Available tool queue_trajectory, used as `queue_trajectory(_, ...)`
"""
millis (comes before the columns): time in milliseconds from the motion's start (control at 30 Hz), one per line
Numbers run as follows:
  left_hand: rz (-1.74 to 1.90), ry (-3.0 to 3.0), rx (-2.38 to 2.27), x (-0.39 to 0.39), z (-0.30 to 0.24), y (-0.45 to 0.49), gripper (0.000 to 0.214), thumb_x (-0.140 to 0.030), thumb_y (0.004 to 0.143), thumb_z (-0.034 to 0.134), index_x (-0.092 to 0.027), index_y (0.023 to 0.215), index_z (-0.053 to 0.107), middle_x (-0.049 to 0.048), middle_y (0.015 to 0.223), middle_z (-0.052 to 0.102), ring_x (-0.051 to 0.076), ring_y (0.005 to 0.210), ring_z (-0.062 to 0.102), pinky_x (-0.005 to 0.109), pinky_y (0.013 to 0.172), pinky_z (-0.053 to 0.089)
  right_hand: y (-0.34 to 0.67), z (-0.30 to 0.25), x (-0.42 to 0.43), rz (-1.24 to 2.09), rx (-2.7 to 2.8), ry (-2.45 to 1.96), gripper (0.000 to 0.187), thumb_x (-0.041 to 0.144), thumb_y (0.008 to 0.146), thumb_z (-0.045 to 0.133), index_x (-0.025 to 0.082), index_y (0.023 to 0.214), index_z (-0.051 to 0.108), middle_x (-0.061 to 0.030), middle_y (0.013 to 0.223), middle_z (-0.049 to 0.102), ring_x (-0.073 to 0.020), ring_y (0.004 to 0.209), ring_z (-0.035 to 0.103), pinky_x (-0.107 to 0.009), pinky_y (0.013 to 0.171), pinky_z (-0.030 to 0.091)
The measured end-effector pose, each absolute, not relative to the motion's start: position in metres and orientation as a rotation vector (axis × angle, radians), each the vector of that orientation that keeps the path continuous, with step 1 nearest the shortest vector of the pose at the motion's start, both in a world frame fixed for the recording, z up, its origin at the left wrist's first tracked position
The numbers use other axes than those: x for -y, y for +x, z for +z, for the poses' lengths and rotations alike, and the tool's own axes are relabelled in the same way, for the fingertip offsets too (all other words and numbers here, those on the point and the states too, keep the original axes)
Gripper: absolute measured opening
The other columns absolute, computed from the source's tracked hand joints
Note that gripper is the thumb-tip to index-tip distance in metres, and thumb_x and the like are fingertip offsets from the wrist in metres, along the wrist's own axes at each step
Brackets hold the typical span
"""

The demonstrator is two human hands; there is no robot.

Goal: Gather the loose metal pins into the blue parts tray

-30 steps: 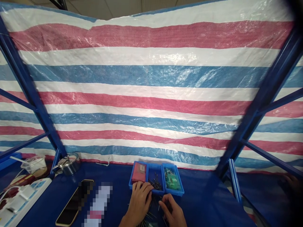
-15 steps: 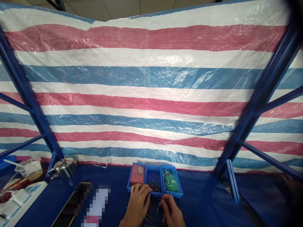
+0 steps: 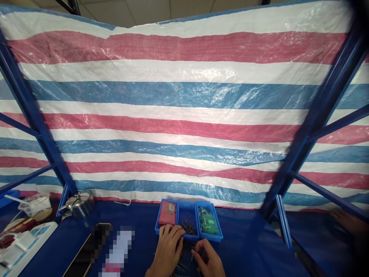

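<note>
My left hand point(image 3: 168, 250) rests with bent fingers on the front edge of a blue bin point(image 3: 157, 227) that holds a red packet point(image 3: 167, 212). Thumb and fingers of my right hand point(image 3: 210, 259) are pinched around a thin metal rod point(image 3: 192, 251), just in front of the bins. The middle blue bin point(image 3: 183, 208) contains a heap of thin dark metal rods point(image 3: 188, 227). More loose rods point(image 3: 181, 265) lie on the blue table between my hands, partly hidden by them. A third blue bin point(image 3: 220, 232) holds green items in clear plastic point(image 3: 208, 221).
Left of my hands lie a phone point(image 3: 83, 256) and a blurred-out white strip point(image 3: 118, 250). A lidded metal pot point(image 3: 79, 204), a plastic bowl point(image 3: 36, 204) and a power strip point(image 3: 37, 238) stand farther left. Behind hangs a striped sheet point(image 3: 184, 92) between blue posts. Another person's hand point(image 3: 344, 221) shows at right.
My right hand has shifted slightly, its fingers lifting and spreading a little around the rod. My left hand and the bins stay put. The other person's hand at the right has moved left.
</note>
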State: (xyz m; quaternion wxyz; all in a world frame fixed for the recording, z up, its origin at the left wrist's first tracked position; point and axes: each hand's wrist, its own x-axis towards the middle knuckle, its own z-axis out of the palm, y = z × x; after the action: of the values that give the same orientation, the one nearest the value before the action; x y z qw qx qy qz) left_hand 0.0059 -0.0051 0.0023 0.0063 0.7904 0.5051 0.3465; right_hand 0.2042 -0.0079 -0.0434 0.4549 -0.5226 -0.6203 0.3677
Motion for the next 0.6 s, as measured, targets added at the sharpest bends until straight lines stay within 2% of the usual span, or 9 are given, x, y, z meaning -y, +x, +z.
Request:
queue_trajectory(333, 1.207, 2.41, -1.594, 0.005, -0.004, 0.01, 0.027, -0.011, 0.102, 0.056, -0.028, 0.116, 0.071, 0.0017, 0.12, 0.074, 0.024, 0.106, 0.062, 0.042, 0.097, 0.043, 0.204, -0.044, 0.009, 0.885, 1.577, -1.316, 0.058, 0.082, 0.091, 0.053, 0.025, 0.083, 0.059, 0.0053, 0.063, 0.052, -0.015, 0.053, 0.054, -0.023, 0.054, 0.047)
queue_trajectory(600, 1.103, 2.453, -1.59, 0.004, -0.003, 0.007, 0.031, -0.01, 0.102, 0.054, -0.028, 0.121, 0.069, 0.0016, 0.125, 0.072, 0.024, 0.109, 0.062, 0.043, 0.098, 0.043, 0.205, -0.056, 0.005, 0.87, 1.571, -1.33, 0.049, 0.073, 0.092, 0.058, 0.026, 0.082, 0.058, 0.0062, 0.061, 0.052, -0.0155, 0.05, 0.054, -0.024, 0.053, 0.046)
